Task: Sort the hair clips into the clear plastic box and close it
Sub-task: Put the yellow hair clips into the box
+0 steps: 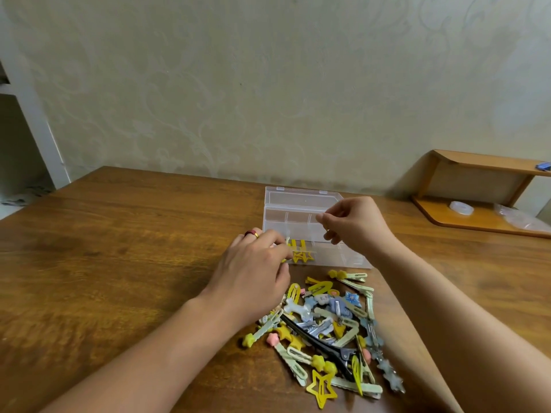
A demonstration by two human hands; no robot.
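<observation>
The clear plastic box (298, 222) stands on the wooden table (119, 248), its lid (301, 196) folded open behind it. Yellow star clips (301, 255) lie in its front-left compartment. My left hand (253, 269), with a ring on one finger, is at that compartment, fingertips pinched on a yellow hair clip. My right hand (354, 222) is over the right part of the box with fingers curled and pinched together; whether they grip anything is hidden. A pile of hair clips (334, 320) in yellow, pale green, blue and white lies in front of the box, between my forearms.
A long black clip (322, 341) crosses the pile, and a yellow star clip (322, 386) lies at its near edge. At the right stands a low wooden shelf (477, 165) with a tape roll (461, 208) and a plastic bag (518, 217). The wall runs behind the table.
</observation>
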